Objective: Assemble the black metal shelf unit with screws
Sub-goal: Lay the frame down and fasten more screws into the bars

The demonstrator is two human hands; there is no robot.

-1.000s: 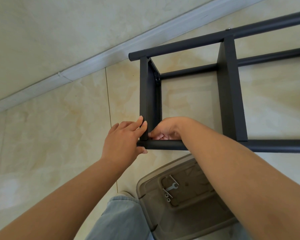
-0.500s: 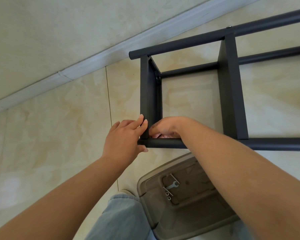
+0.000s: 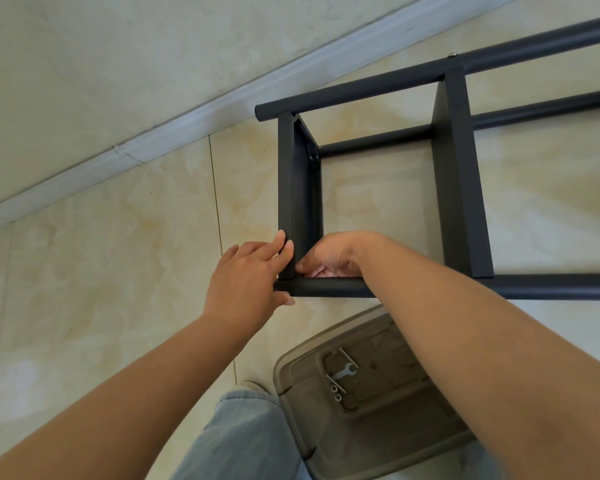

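Two hands, one black shelf frame (image 3: 458, 174), one tray (image 3: 378, 441), one wrench (image 3: 343, 372) and two small washers (image 3: 335, 393) are visible.

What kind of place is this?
Probably a room in a home: glossy beige floor tiles, a white baseboard along the wall, and a shelf frame being assembled on the floor.
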